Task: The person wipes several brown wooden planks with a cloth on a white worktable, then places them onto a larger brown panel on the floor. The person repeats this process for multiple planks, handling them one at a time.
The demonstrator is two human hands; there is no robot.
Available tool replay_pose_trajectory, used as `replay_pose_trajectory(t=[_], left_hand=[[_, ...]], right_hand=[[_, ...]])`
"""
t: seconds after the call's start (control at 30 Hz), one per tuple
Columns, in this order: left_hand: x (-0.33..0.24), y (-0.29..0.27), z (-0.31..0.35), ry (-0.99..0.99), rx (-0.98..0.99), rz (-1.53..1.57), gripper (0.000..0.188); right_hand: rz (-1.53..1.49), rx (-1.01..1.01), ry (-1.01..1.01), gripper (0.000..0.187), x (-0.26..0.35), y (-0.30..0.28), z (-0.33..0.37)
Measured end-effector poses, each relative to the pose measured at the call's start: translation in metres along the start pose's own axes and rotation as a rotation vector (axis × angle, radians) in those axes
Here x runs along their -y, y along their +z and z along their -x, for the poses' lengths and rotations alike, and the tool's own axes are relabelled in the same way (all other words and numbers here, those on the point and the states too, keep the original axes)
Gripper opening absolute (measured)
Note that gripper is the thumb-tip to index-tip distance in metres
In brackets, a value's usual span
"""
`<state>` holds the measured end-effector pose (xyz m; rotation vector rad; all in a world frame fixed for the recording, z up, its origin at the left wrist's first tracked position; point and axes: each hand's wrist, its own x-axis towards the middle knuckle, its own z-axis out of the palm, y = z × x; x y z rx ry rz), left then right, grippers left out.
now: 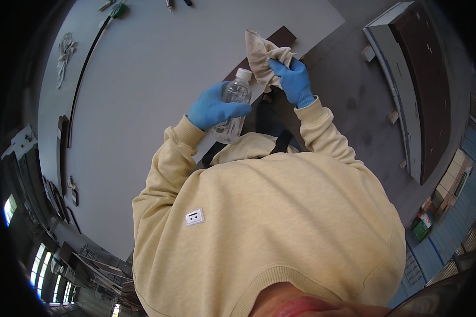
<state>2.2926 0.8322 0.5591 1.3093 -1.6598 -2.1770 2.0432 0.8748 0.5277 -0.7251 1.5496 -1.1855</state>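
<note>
My left hand (210, 107), in a blue glove, is wrapped round a clear plastic bottle (238, 94) with a white cap. The bottle stands nearly upright, leaning a little to the right, and looks to hold clear liquid or nothing; I cannot tell which. Just to the right, my right hand (295, 82), gloved in blue too, grips a crumpled cream cloth (264, 59). The cloth hangs over part of a dark brown strip (283, 37) at the edge of the large pale grey board (143, 74). Cloth and bottle are close together but apart.
On the board's left lie a long thin black strip (84, 74), a green tool (119, 10) and a white rag (65, 55). A brown strip (62, 153) lies near its left edge. Across the grey floor (338, 95) at right stands a stack of large panels (415, 90).
</note>
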Motion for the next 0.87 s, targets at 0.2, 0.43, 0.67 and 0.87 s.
replay_pose_trajectory(t=[0.2, 0.43, 0.67, 0.87], left_hand=[[-0.024, 0.037, -0.047, -0.147, 0.141, 0.044, 0.055], [-0.044, 0.047, -0.074, -0.317, 0.201, 0.109, 0.053], [-0.046, 0.05, -0.084, -0.362, 0.208, 0.018, 0.056], [-0.029, 0.046, -0.092, -0.262, 0.24, -0.047, 0.06]], right_hand=[[0.002, 0.137, 0.0, 0.029, -0.003, -0.045, 0.01], [-0.218, 0.087, 0.145, 0.03, -0.019, -0.072, 0.002], [-0.257, 0.101, 0.198, 0.032, -0.035, -0.083, -0.007], [-0.053, 0.203, 0.022, 0.038, -0.065, -0.092, -0.013]])
